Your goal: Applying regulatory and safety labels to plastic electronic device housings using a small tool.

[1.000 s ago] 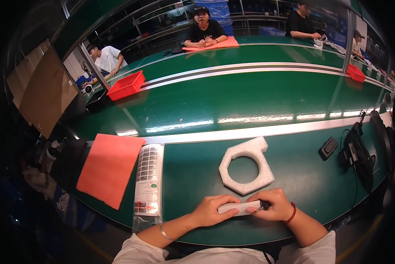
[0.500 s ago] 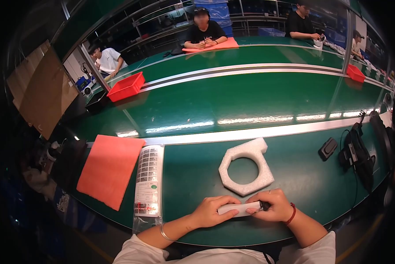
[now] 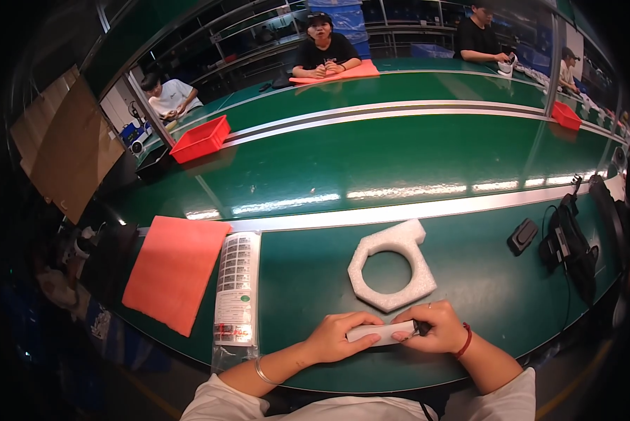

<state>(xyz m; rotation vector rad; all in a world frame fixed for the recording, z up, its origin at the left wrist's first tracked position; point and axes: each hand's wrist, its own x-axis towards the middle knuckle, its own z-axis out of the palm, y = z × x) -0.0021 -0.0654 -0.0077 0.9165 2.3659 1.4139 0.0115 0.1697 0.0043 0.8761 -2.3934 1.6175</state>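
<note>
Left hand (image 3: 336, 335) and right hand (image 3: 434, 328) both grasp a small white bar (image 3: 381, 331) | bar lies crosswise between them at the green table (image 3: 469, 281) near edge | white foam ring (image 3: 392, 265) just beyond

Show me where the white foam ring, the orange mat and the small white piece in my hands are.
white foam ring (image 3: 369, 277): head view, on its left band beside the round hole.
orange mat (image 3: 176, 270): head view, on the middle of its flat surface.
small white piece (image 3: 379, 332): head view, on the stretch bare between both hands.
</note>
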